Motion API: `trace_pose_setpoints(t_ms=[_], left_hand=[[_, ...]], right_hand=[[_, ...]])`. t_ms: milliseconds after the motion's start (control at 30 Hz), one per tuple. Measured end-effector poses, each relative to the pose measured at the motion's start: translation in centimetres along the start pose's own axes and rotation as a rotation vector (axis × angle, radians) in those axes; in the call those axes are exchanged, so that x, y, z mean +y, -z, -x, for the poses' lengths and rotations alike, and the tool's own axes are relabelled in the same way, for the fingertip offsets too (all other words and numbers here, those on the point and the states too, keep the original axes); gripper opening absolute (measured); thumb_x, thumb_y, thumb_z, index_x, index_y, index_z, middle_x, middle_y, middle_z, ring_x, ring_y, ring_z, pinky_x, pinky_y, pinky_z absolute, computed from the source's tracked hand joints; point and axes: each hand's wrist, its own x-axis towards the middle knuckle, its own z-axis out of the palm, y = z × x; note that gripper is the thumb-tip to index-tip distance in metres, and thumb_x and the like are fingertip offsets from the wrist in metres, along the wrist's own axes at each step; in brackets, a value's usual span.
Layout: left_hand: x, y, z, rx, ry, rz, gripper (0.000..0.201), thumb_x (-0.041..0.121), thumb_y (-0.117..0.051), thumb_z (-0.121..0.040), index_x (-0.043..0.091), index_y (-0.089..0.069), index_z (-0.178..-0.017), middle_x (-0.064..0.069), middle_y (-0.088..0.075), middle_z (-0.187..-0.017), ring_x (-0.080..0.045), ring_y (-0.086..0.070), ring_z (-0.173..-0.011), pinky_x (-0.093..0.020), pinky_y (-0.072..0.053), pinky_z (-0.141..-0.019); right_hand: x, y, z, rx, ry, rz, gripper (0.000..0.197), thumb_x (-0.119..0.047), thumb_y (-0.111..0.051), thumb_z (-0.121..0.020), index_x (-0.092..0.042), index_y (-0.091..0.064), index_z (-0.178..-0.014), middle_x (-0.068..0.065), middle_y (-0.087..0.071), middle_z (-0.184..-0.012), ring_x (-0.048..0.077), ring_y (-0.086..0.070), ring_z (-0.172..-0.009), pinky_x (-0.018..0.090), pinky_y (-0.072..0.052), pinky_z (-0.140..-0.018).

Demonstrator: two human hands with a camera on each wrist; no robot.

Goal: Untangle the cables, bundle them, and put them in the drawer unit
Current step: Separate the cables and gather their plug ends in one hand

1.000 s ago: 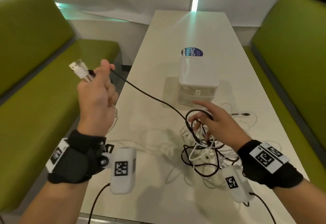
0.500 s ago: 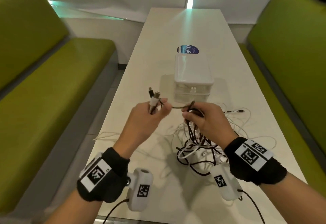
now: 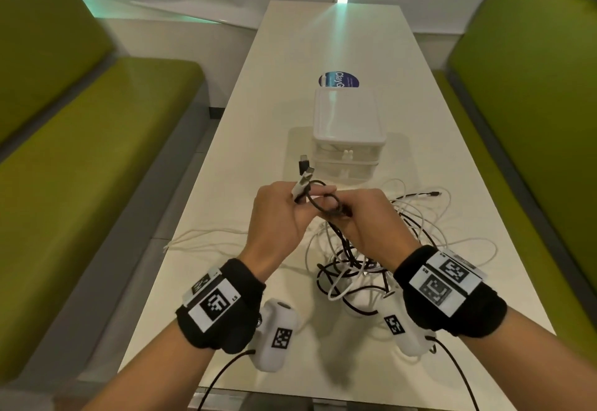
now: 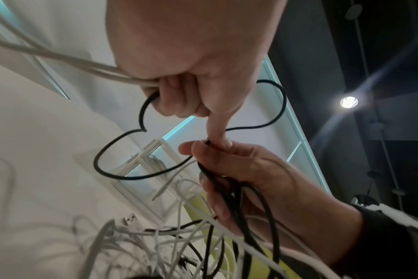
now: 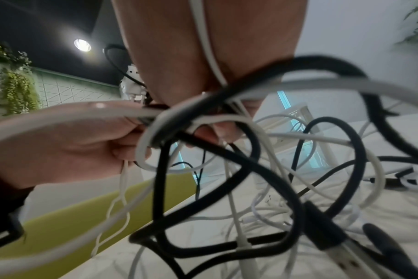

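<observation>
Between green benches, the desk [image 3: 226, 152] holds tangled cables [image 3: 355, 268] — left hand [image 3: 277, 216] grasping plugs [image 3: 302, 181], right hand [image 3: 371, 220] pinching black cable [image 3: 318, 205]; drawer unit [image 3: 347, 132] closed — nothing bundled yet.

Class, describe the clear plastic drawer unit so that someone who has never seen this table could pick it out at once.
Start at the long cream-white table between the two green benches. Midway along it, just beyond the heap of black and white cables, stands the clear plastic drawer unit, in front of a round blue sticker. It is the only boxy, rigid thing there: stacked drawers, all shut.
</observation>
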Motion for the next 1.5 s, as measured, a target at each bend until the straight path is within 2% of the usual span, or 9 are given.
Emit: trace_pose_setpoints(t_ms=[200, 367, 533, 733, 900, 1167, 1333, 1433, 1500], left_hand=[[1.0, 2.8, -1.1, 0.225, -0.036, -0.013, 0.005, 0.032, -0.076, -0.08, 0.034, -0.072, -0.079, -0.01, -0.072, -0.072, -0.031, -0.065, -0.071, -0.045, -0.051, -0.07], [2.0, 7.0, -2.9, 0.42, -0.077, 0.142, 0.006, 0.01, -0.075, -0.081, 0.013, -0.069, -0.08, 0.025, -0.063, -0.056, 0.009, -0.058, -0.059, -0.01, -0.046, -0.063], [2.1, 12.5, -4.6, 0.747, -0.131, 0.31, 0.023, 0.016, -0.075, -0.081, 0.026, -0.06, -0.066, 0.02, -0.063, -0.06, 0.0, -0.057, -0.065, -0.023, -0.05, -0.07], [1.5, 10.9, -4.2, 0.525, -0.087, 0.057, 0.016, 0.018, -0.078, -0.079, 0.007, -0.072, -0.09, 0.002, -0.069, -0.08, -0.009, -0.064, -0.075, -0.038, -0.057, -0.081], [1.4, 5.8, -0.8, 0.08, 0.073, -0.546, 0.04, 0.052, -0.07, -0.078, 0.021, -0.053, -0.058, 0.003, -0.041, -0.048, -0.015, -0.036, -0.046, -0.031, -0.027, -0.048], [1.6, 3.5, -0.1, -0.044, 0.131, -0.078, 0.058, 0.058, -0.04, -0.094, 0.023, -0.07, -0.058, -0.008, -0.035, -0.049, -0.01, -0.03, -0.044, -0.023, -0.025, -0.047], [3.7, 3.7, -0.1, -0.075, 0.068, 0.229, 0.049, 0.053, -0.041, -0.088, 0.019, -0.074, -0.101, 0.007, -0.045, -0.046, 0.006, -0.049, -0.046, -0.006, -0.035, -0.051], [3.5, 3.5, -0.4, -0.157, -0.04, 0.062, 0.028, 0.062, -0.059, -0.082, 0.042, -0.074, -0.094, -0.022, -0.065, -0.077, -0.024, -0.063, -0.068, -0.036, -0.054, -0.071], [3.5, 3.3, -0.3, -0.196, -0.011, 0.021, 0.02, 0.054, -0.067, -0.082, 0.041, -0.075, -0.094, -0.01, -0.052, -0.056, -0.025, -0.045, -0.055, -0.034, -0.041, -0.057]], right_hand=[[-0.5, 1.4, 0.6, -0.128, 0.046, 0.228, 0.024, -0.054, -0.06, -0.085, -0.033, -0.063, -0.096, -0.013, -0.057, -0.075, 0.003, -0.052, -0.067, 0.024, -0.042, -0.061], [0.4, 0.7, 1.3, -0.132, 0.156, 0.412, 0.042, -0.07, -0.042, -0.083, -0.035, -0.064, -0.093, -0.016, -0.048, -0.086, 0.006, -0.047, -0.067, 0.025, -0.036, -0.058], [1.9, 0.7, 1.4, -0.179, 0.061, 0.457, 0.041, -0.063, -0.044, -0.086, -0.03, -0.068, -0.087, -0.014, -0.048, -0.1, 0.008, -0.055, -0.074, 0.033, -0.05, -0.064], [0.6, 0.4, 0.8, -0.142, -0.036, 0.245, 0.059, -0.066, -0.024, -0.09, -0.029, -0.069, -0.087, -0.018, -0.033, -0.132, 0.0, -0.049, -0.104, 0.031, -0.049, -0.079], [-0.3, 1.1, 0.9, -0.024, -0.037, 0.347, 0.046, -0.052, -0.025, -0.099, -0.024, -0.062, -0.093, -0.004, -0.032, -0.128, 0.016, -0.043, -0.113, 0.038, -0.051, -0.077], [-1.7, 2.6, 0.2, 0.143, 0.036, 0.648, 0.057, -0.052, -0.014, -0.095, -0.024, -0.063, -0.092, -0.003, -0.049, -0.092, 0.019, -0.033, -0.091, 0.035, -0.031, -0.078], [-2.5, 3.1, -0.9, 0.011, 0.042, 0.63, 0.062, -0.048, -0.01, -0.097, -0.021, -0.066, -0.094, -0.002, -0.06, -0.075, 0.02, -0.046, -0.08, 0.035, -0.029, -0.079], [-3.3, 3.4, -1.0, -0.05, 0.053, 0.654, 0.069, -0.044, 0.0, -0.088, -0.02, -0.064, -0.096, -0.01, -0.04, -0.062, 0.017, -0.036, -0.073, 0.036, -0.033, -0.08], [-3.9, 3.4, -0.8, -0.109, 0.048, 0.742, 0.067, -0.036, -0.001, -0.084, -0.021, -0.064, -0.102, -0.008, -0.04, -0.062, 0.017, -0.036, -0.075, 0.036, -0.033, -0.084]])
